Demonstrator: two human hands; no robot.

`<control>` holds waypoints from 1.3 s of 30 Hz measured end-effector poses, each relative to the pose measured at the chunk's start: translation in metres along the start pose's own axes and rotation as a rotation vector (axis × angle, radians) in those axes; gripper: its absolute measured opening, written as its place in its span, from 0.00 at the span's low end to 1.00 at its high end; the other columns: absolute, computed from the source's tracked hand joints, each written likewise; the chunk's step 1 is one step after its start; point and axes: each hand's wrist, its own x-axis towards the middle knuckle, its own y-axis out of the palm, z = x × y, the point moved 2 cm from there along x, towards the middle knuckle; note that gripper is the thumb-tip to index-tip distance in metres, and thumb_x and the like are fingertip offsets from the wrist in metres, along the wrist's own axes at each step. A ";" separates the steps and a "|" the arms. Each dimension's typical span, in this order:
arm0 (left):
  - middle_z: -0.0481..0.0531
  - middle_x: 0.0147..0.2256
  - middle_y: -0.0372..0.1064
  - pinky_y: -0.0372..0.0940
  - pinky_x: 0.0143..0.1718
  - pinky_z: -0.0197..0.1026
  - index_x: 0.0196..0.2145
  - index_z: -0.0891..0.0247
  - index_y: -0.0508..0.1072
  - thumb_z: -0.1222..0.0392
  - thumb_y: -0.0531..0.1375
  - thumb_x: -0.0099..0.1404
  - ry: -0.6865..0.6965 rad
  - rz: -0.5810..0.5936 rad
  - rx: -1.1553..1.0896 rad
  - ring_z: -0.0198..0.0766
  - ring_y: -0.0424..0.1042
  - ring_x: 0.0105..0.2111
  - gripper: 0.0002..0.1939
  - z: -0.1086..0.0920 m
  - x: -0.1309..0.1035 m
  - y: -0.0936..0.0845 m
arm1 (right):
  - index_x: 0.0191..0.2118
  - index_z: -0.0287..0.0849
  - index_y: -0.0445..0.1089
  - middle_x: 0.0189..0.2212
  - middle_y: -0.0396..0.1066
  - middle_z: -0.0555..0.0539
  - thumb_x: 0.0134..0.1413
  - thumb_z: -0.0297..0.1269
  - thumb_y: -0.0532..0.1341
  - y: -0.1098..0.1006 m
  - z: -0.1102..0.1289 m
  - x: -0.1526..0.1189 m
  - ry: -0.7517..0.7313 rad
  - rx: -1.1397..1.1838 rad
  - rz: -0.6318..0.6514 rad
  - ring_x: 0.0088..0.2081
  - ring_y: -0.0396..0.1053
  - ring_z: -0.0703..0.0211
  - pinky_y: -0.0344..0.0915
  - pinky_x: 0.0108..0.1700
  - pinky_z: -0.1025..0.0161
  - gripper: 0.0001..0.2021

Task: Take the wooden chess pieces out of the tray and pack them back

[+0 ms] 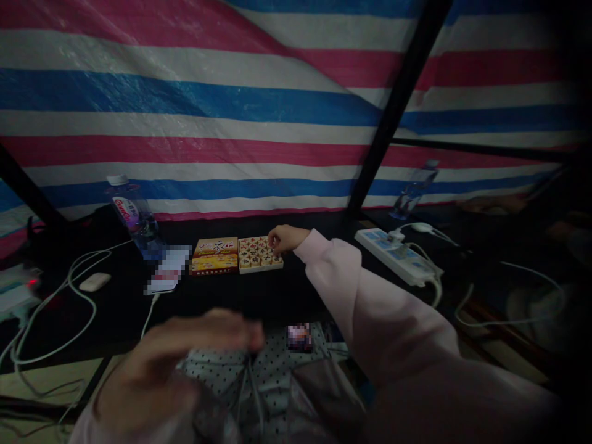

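Note:
My right hand (287, 239) reaches out over the right side of an open box tray (261, 269) of round wooden Chinese chess pieces (254, 251) with red and dark characters. Its fingers are bent together at a chess piece in the right part of the tray, and the hand partly hides that piece. Against the tray's left side lies the yellow and brown printed box lid (215, 256). My left hand (185, 357), blurred and close to the camera, is raised in front of the table, fingers stretched and thumb apart, with nothing seen in it.
A pixelated phone (169, 269) on a cable lies left of the lid, before a water bottle (136, 216). Farther left are a white earbud case (95, 282) and cables. At right stand a power strip (393, 256) and another bottle (414, 191). Striped sheeting (208, 123) hangs behind.

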 end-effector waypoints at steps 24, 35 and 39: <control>0.56 0.58 0.57 0.40 0.59 0.58 0.55 0.58 0.60 0.60 0.49 0.65 0.108 -0.032 0.706 0.42 0.51 0.60 0.20 0.080 0.137 0.072 | 0.34 0.35 0.72 0.29 0.74 0.40 0.34 0.33 0.67 0.024 0.018 -0.002 0.051 -0.266 -0.123 0.34 0.73 0.52 0.65 0.30 0.68 0.15; 0.54 0.56 0.60 0.42 0.58 0.54 0.53 0.56 0.62 0.61 0.49 0.65 0.123 -0.077 0.679 0.41 0.54 0.58 0.19 0.076 0.135 0.072 | 0.34 0.36 0.66 0.20 0.70 0.50 0.34 0.29 0.68 -0.020 -0.013 -0.006 0.096 0.087 -0.155 0.20 0.69 0.63 0.63 0.22 0.71 0.16; 0.53 0.56 0.60 0.43 0.57 0.54 0.53 0.56 0.62 0.61 0.50 0.64 0.126 -0.088 0.671 0.40 0.55 0.58 0.19 0.078 0.135 0.071 | 0.33 0.35 0.68 0.25 0.73 0.48 0.31 0.25 0.66 -0.025 -0.030 0.009 0.095 -0.054 -0.168 0.24 0.69 0.62 0.62 0.24 0.71 0.15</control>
